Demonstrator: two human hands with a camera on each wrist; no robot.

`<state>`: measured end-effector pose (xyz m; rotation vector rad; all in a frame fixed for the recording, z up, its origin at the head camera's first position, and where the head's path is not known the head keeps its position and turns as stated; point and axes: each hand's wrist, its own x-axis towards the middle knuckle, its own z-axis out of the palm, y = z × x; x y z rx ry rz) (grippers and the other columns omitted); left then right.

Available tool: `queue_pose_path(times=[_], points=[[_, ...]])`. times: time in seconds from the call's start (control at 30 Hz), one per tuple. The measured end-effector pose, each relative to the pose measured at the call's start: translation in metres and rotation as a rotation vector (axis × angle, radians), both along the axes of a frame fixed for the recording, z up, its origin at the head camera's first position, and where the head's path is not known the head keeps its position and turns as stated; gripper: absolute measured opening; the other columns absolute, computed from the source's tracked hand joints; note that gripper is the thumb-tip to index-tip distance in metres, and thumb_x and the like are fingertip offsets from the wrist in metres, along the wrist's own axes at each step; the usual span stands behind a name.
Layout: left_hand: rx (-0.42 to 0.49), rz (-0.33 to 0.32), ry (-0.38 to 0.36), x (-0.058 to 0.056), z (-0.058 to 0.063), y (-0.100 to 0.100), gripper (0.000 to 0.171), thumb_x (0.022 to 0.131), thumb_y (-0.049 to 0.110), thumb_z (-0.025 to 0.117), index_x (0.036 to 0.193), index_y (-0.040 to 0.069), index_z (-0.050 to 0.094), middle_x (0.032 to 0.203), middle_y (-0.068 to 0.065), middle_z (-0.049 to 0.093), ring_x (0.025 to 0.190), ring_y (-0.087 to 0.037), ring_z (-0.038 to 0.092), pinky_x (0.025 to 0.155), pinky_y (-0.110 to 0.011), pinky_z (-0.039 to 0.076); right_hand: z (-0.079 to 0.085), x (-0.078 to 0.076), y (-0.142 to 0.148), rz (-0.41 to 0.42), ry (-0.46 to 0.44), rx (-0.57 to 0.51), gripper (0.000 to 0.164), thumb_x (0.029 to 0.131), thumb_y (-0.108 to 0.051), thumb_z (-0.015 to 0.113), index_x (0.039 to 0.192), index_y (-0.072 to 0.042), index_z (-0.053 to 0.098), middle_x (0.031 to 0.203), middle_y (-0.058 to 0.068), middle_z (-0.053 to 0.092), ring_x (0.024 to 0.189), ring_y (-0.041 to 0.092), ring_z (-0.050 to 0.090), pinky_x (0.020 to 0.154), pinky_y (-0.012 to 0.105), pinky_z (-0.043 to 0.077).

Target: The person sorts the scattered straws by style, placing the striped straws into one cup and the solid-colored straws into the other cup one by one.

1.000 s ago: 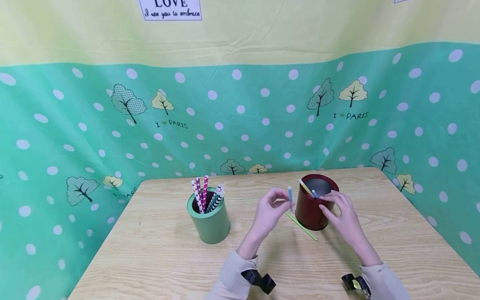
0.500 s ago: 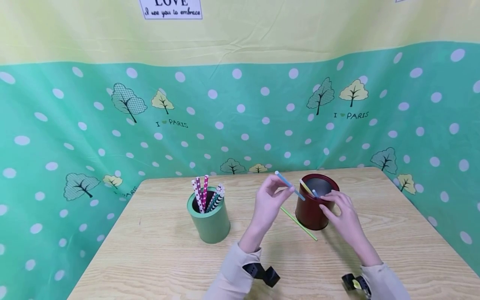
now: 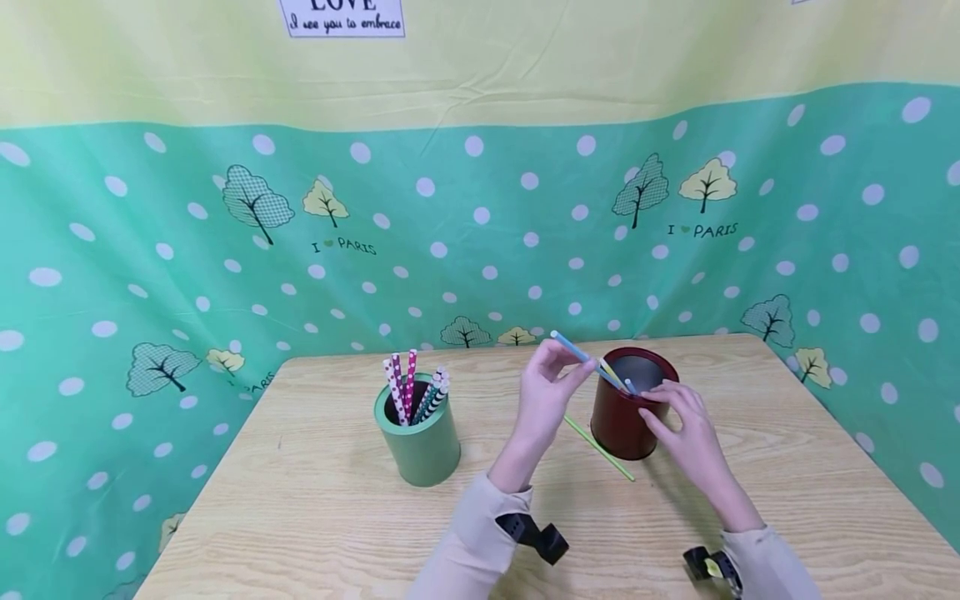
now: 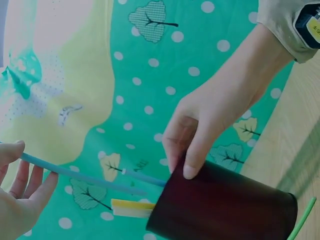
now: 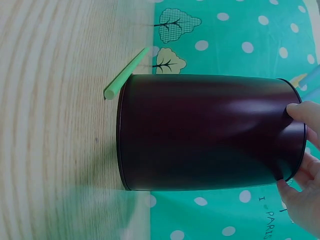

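My left hand (image 3: 542, 398) pinches a blue straw (image 3: 567, 344) near its middle, slanted so that its lower end reaches the mouth of a dark red cylindrical canister (image 3: 622, 433). In the left wrist view that straw's tip (image 4: 125, 189) points toward the opening, beside another blue straw (image 4: 142, 177) and yellow and pale straws (image 4: 132, 204) that stick out of it. My right hand (image 3: 686, 421) grips the canister by its rim, the thumb (image 5: 296, 112) on the outer wall. Part of the right fingers is hidden behind the rim.
A green straw (image 3: 600, 450) lies on the wooden table (image 3: 337, 533) at the canister's foot. To the left stands a green canister (image 3: 423, 458) with pink-dotted straws (image 3: 397, 392) and teal and black patterned ones (image 3: 433, 398). A printed curtain (image 3: 480, 192) hangs behind the table.
The blue straw in my left hand has gone from upright to slanted, and the hand has moved up and then right, bringing its tip to the canister's mouth. My right hand keeps its place.
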<state>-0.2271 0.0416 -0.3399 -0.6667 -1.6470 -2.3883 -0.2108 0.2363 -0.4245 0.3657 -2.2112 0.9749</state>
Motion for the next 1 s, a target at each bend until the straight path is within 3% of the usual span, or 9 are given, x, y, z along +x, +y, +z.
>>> queue_pose_path(times=[0.13, 0.33, 0.63, 1.0], points=[[-0.01, 0.015, -0.02, -0.005, -0.004, 0.006, 0.02, 0.076, -0.006, 0.062, 0.089, -0.011, 0.048, 0.082, 0.001, 0.059, 0.082, -0.012, 0.057, 0.078, -0.03, 0.047, 0.0, 0.0, 0.0, -0.001, 0.001, 0.002, 0.026, 0.067, 0.008, 0.069, 0.091, -0.001, 0.063, 0.097, 0.014, 0.056, 0.105, 0.031, 0.041, 0.092, 0.015, 0.021], [-0.036, 0.033, -0.052, -0.01, -0.01, 0.012, 0.02, 0.076, -0.005, 0.064, 0.089, -0.01, 0.05, 0.084, -0.007, 0.059, 0.081, -0.012, 0.057, 0.078, -0.029, 0.047, 0.0, 0.001, 0.0, -0.011, -0.02, 0.011, 0.025, 0.069, 0.007, 0.069, 0.092, -0.001, 0.063, 0.098, 0.014, 0.055, 0.106, 0.031, 0.041, 0.091, 0.03, 0.027], [-0.069, 0.072, -0.064, -0.018, -0.023, 0.021, 0.018, 0.074, -0.004, 0.065, 0.088, -0.008, 0.054, 0.085, -0.015, 0.061, 0.079, -0.009, 0.057, 0.075, -0.027, 0.048, 0.0, 0.0, 0.0, 0.003, 0.009, 0.005, 0.027, 0.067, 0.009, 0.069, 0.091, 0.0, 0.063, 0.097, 0.014, 0.056, 0.104, 0.031, 0.041, 0.092, 0.012, 0.02], [-0.211, 0.112, -0.044, -0.023, -0.035, 0.028, 0.017, 0.074, 0.001, 0.067, 0.089, -0.004, 0.059, 0.086, -0.016, 0.063, 0.08, -0.014, 0.061, 0.073, -0.025, 0.048, 0.0, 0.001, 0.001, -0.006, -0.018, 0.01, 0.025, 0.069, 0.006, 0.069, 0.093, -0.001, 0.063, 0.099, 0.014, 0.056, 0.107, 0.031, 0.041, 0.092, 0.017, 0.024]])
